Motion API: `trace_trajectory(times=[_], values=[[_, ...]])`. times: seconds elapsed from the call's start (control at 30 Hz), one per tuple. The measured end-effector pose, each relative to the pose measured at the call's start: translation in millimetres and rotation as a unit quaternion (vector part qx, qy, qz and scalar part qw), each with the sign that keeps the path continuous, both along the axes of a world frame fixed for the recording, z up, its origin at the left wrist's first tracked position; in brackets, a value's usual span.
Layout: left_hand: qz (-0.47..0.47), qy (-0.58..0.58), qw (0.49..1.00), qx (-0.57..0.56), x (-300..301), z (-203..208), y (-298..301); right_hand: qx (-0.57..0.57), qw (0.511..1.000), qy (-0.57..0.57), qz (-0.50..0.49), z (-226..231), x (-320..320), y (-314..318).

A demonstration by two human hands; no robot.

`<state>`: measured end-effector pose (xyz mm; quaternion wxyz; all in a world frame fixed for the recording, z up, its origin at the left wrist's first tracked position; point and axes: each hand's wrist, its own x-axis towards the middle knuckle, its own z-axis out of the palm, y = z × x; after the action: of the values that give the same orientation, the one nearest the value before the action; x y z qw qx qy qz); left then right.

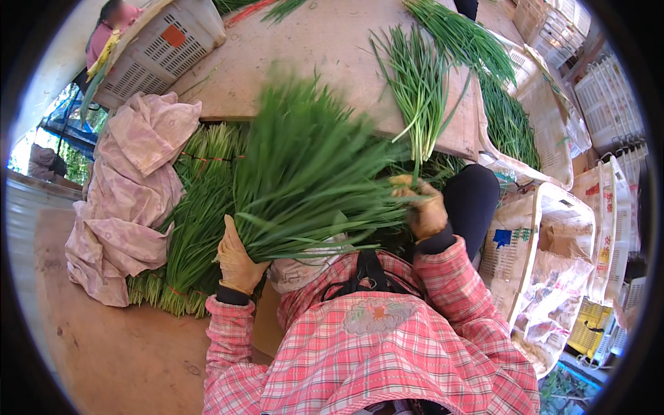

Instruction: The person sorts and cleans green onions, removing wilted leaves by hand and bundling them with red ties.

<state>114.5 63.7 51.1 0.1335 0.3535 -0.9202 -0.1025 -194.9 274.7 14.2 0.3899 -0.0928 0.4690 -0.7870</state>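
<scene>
A large loose bunch of garlic chives (pixel 304 159) fans out in front of my body, its leaf tips smeared by motion. My left hand (pixel 240 261), in a tan glove, is closed around the lower left of this bunch. To the right of it, my gloved right hand (pixel 429 209) has its fingers curled together close to some green blades; what they pinch is hidden. Tied bundles of chives (pixel 183 252) lie stacked left of the bunch. A smaller loose handful of chives (pixel 417 90) rests on the board beyond my right hand, pale stems toward me.
A pinkish cloth (pixel 131 200) lies crumpled over the left bundles. The wooden board (pixel 304 52) spans the far side. White plastic crates (pixel 162 52) stand far left and along the right, one holding chives (pixel 508 121). My knee (pixel 474 200) rises beside my right hand. A person (pixel 114 31) sits far left.
</scene>
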Motion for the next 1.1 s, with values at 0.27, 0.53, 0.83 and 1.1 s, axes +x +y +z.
trace_trajectory(times=[0.27,0.53,0.83,1.1], values=[[-0.063,0.117,0.983,0.125,-8,4,-19,0.043,0.979,0.196,-0.025,57,-26,41],[-0.011,0.111,0.990,0.084,-16,1,-8,0.054,0.877,0.477,0.021,79,-8,-1],[0.033,0.203,0.979,-0.004,-38,4,-11,0.095,0.807,0.570,0.123,87,2,-65],[0.073,0.345,0.902,0.249,-40,8,-28,0.164,0.773,0.588,0.173,42,4,-8]])
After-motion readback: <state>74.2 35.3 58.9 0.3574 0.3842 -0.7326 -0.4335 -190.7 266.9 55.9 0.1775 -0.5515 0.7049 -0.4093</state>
